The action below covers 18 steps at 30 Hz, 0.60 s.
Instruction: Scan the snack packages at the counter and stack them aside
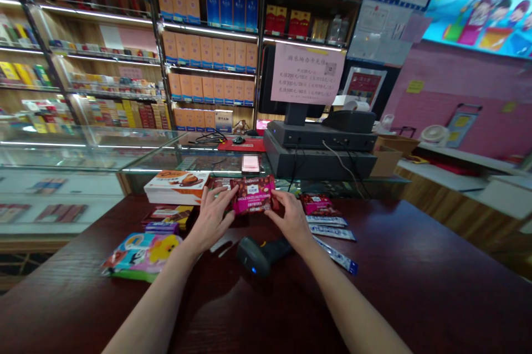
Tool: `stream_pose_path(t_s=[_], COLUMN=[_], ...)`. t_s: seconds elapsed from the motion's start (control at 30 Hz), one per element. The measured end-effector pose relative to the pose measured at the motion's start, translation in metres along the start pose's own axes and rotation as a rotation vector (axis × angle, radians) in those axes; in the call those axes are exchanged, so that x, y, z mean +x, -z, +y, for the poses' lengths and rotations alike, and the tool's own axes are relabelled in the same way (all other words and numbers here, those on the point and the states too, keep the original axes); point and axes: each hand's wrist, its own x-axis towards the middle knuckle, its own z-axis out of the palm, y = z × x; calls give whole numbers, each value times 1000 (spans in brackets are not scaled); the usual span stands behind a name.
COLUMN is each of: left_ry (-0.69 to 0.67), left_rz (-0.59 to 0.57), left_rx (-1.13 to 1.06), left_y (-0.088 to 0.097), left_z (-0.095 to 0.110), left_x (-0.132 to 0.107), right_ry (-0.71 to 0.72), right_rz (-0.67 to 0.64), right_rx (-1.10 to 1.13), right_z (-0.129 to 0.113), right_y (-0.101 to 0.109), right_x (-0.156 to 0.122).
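My left hand [211,218] and my right hand [293,221] grip the two ends of a pink packet of whole-hazelnut chocolate [252,194], held just above the dark wooden counter [407,271]. Below my hands, a black handheld barcode scanner [261,254] lies on its side, with a blue light showing. To the left are an orange-and-white boxed snack [177,186], a small chocolate bar [168,215] and a colourful soft packet [141,254]. To the right lie a second pink chocolate packet [316,204] and several slim blue-and-white sticks [332,234].
A glass display case [199,157] runs behind the counter, with a phone [250,163] on it. A black till [320,149] stands to the right, below a printed paper sign [307,74]. Shelves of boxed goods [208,55] fill the back wall.
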Motion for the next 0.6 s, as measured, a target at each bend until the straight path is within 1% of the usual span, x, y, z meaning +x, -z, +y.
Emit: stream_pose_path(t_s=[0.17,0.33,0.47,0.6], left_ry=[-6,15,47,65], left_rz=[106,176,208,203], left_rx=[129,243,300,316], left_y=[1,0,-2,-5], left_z=[0,1,3,0], left_x=[1,1,1,2], right_ry=[42,63,61,62], right_rz=[8,14,20,6], right_rx=[-44,-74,-94,-105], right_z=[-11,-19,-20,-19], right_y=[-4,-8,-14,-22], right_x=[10,17,20,25])
